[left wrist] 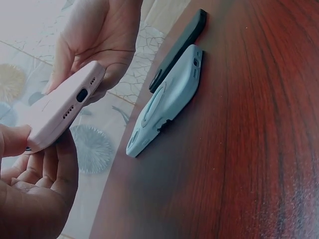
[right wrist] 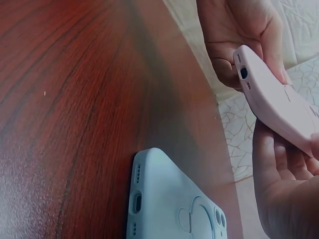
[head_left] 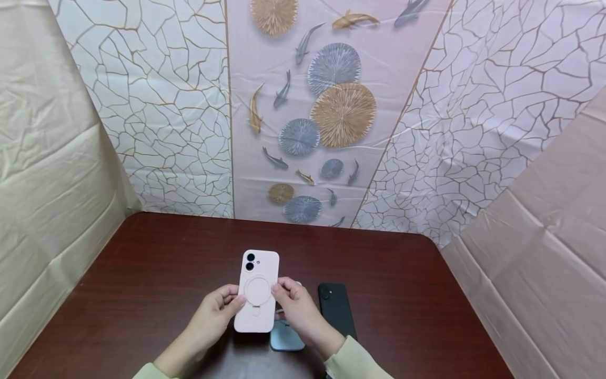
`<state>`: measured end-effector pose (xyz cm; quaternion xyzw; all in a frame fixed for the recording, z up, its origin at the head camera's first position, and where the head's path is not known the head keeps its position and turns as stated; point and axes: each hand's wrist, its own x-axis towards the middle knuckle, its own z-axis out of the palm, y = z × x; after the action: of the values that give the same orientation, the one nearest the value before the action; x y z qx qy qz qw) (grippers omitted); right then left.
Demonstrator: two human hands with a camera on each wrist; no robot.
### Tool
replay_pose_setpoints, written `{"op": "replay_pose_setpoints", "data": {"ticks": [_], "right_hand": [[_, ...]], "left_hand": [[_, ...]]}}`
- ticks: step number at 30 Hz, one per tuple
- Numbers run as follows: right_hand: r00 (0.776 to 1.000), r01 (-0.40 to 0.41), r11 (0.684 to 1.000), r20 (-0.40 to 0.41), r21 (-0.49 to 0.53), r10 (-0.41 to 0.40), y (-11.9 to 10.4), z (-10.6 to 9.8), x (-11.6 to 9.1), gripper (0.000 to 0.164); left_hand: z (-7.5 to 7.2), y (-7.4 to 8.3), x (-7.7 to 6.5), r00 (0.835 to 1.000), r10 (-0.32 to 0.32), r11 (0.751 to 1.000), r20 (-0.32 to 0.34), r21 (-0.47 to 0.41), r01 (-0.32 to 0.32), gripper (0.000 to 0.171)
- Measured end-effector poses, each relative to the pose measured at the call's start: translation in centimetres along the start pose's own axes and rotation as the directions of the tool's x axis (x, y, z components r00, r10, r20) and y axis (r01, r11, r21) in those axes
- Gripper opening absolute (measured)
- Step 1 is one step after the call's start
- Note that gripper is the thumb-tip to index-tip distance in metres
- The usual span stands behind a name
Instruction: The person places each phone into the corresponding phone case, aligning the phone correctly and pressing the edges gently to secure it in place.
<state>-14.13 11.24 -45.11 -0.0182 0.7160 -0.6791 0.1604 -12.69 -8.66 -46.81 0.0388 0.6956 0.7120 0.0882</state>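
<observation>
A phone in a pale pink case is held up over the table, its back with two camera lenses and a ring facing me. My left hand pinches its left edge, thumb on the back and fingers behind. On the opposite edge, my right hand grips it the same way. The wrist views show the bottom end of the pink-cased phone with its port opening. Below my right hand lies a phone in a light blue case, partly hidden by that hand.
To the right of the blue-cased phone lies a black phone, partly behind my right forearm. All this is on a dark red wooden table. Patterned cloth hangs along the table's far edge, with plain beige cloth at the left side.
</observation>
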Motion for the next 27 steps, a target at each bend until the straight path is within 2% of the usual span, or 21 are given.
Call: {"op": "replay_pose_setpoints", "data": {"ticks": [8,17,27], "right_hand": [[0.997,-0.004,1.000,0.071,-0.009,0.004,0.27,0.12,-0.07,0.026],[0.998,0.048,0.996,0.031,-0.077,-0.045,0.48,0.24,-0.17,0.025],[0.997,0.025,1.000,0.068,-0.012,-0.024,0.50,0.31,-0.28,0.024]], "left_hand": [[-0.11,0.06,-0.02,0.999,-0.012,1.000,-0.044,-0.029,0.011,0.024],[0.08,0.11,-0.13,1.000,-0.008,0.999,-0.016,-0.032,0.007,0.026],[-0.16,0.13,-0.03,0.997,-0.014,0.999,-0.074,-0.033,0.011,0.023]]}}
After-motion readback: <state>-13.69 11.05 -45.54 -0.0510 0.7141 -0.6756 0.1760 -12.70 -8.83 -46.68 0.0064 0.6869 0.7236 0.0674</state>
